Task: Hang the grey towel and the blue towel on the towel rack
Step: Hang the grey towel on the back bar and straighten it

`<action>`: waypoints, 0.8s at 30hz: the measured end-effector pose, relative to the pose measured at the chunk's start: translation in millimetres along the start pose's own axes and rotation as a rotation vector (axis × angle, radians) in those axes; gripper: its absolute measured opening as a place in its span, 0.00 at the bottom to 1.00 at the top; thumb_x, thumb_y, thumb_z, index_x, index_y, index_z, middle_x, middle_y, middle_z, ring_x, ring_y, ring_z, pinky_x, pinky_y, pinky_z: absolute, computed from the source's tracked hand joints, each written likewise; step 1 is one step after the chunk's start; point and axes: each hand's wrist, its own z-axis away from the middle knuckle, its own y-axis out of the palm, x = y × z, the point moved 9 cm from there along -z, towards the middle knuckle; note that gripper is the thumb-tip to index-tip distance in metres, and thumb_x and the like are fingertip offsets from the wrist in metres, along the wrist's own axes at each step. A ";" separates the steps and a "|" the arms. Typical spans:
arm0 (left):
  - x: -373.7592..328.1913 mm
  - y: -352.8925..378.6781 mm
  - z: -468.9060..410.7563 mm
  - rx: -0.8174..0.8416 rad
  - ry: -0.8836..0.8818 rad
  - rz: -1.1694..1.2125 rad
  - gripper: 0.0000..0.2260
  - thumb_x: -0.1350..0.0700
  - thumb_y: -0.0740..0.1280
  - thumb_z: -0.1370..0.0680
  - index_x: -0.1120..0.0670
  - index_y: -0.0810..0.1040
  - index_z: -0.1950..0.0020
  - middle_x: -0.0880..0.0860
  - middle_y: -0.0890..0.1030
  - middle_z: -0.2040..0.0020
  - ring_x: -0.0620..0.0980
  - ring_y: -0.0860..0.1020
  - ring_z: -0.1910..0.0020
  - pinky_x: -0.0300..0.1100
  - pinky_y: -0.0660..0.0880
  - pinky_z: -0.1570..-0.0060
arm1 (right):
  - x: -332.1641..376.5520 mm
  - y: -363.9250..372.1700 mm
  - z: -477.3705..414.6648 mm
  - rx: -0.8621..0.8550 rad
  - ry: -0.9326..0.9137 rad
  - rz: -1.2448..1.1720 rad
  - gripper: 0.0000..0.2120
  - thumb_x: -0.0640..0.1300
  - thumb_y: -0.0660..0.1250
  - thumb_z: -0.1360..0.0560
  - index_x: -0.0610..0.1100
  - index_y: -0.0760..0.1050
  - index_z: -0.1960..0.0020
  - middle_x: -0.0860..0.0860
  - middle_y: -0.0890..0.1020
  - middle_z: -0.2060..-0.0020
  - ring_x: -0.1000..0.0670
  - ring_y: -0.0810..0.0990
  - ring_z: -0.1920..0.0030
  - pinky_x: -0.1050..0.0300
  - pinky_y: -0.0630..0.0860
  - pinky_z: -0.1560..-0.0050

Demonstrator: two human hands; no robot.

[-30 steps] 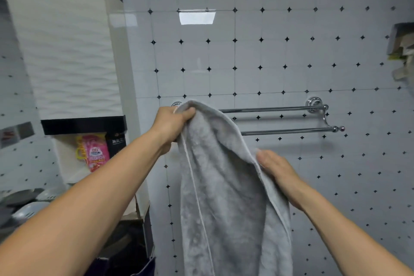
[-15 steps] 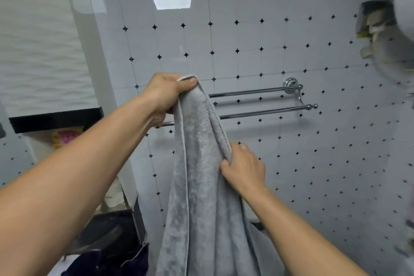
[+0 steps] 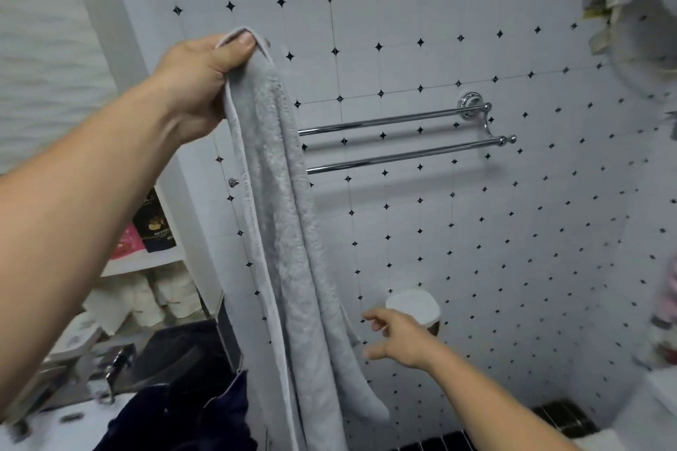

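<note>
One hand (image 3: 397,339) off grey towel (image 3: 289,231) now

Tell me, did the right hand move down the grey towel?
Yes. The right hand went down. Before, it gripped the grey towel just under the towel rack; now it is open far below the bars, beside the towel's lower part.
</note>
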 end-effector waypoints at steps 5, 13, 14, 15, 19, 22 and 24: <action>-2.7 1.5 -3.6 0.021 -0.013 0.112 0.08 0.56 0.69 0.23 0.56 0.85 0.58 0.50 0.83 0.64 0.47 0.82 0.62 0.43 0.80 0.55 | 25.0 27.7 -13.6 -0.003 -0.063 0.095 0.38 0.54 0.72 0.28 0.58 0.57 0.23 0.51 0.71 0.34 0.49 0.73 0.37 0.52 0.72 0.37; -3.9 8.5 0.3 0.119 -0.034 0.140 0.09 0.52 0.68 0.23 0.53 0.84 0.59 0.53 0.79 0.63 0.53 0.79 0.58 0.60 0.76 0.40 | 73.9 17.0 -36.3 -0.101 -0.166 -0.129 0.29 0.39 0.57 0.20 0.58 0.57 0.23 0.46 0.73 0.37 0.48 0.75 0.39 0.51 0.71 0.34; -3.1 8.6 1.0 0.116 -0.044 0.141 0.08 0.52 0.68 0.22 0.54 0.84 0.57 0.53 0.79 0.63 0.53 0.79 0.57 0.61 0.75 0.39 | 83.3 16.4 -35.9 -0.059 -0.208 -0.191 0.27 0.39 0.58 0.19 0.56 0.60 0.23 0.48 0.74 0.35 0.50 0.75 0.37 0.53 0.71 0.34; -1.7 8.7 1.4 0.109 -0.054 0.146 0.08 0.52 0.68 0.22 0.54 0.83 0.56 0.54 0.79 0.62 0.53 0.79 0.57 0.62 0.74 0.39 | 93.8 18.4 -33.8 -0.001 -0.250 -0.232 0.25 0.41 0.59 0.19 0.54 0.63 0.24 0.51 0.75 0.33 0.52 0.75 0.36 0.58 0.71 0.34; 7.2 11.0 2.8 0.067 -0.074 0.179 0.06 0.55 0.68 0.22 0.57 0.81 0.53 0.53 0.80 0.63 0.52 0.80 0.60 0.55 0.79 0.45 | 112.6 50.4 -23.3 0.252 -0.245 -0.260 0.20 0.43 0.65 0.21 0.41 0.71 0.30 0.51 0.76 0.37 0.52 0.74 0.37 0.56 0.71 0.35; 14.3 5.7 1.7 0.016 -0.083 0.185 0.05 0.56 0.68 0.21 0.57 0.81 0.53 0.52 0.80 0.63 0.50 0.81 0.61 0.48 0.81 0.52 | 105.5 64.4 -15.6 0.292 -0.247 -0.169 0.23 0.49 0.66 0.22 0.46 0.70 0.28 0.53 0.75 0.35 0.54 0.74 0.36 0.60 0.71 0.36; 16.8 -4.2 0.3 -0.037 -0.079 0.211 0.05 0.56 0.68 0.22 0.57 0.81 0.54 0.53 0.80 0.63 0.50 0.81 0.60 0.49 0.80 0.50 | 88.3 58.0 -13.5 0.257 -0.183 -0.242 0.18 0.47 0.64 0.21 0.45 0.75 0.33 0.52 0.79 0.37 0.55 0.78 0.42 0.66 0.75 0.44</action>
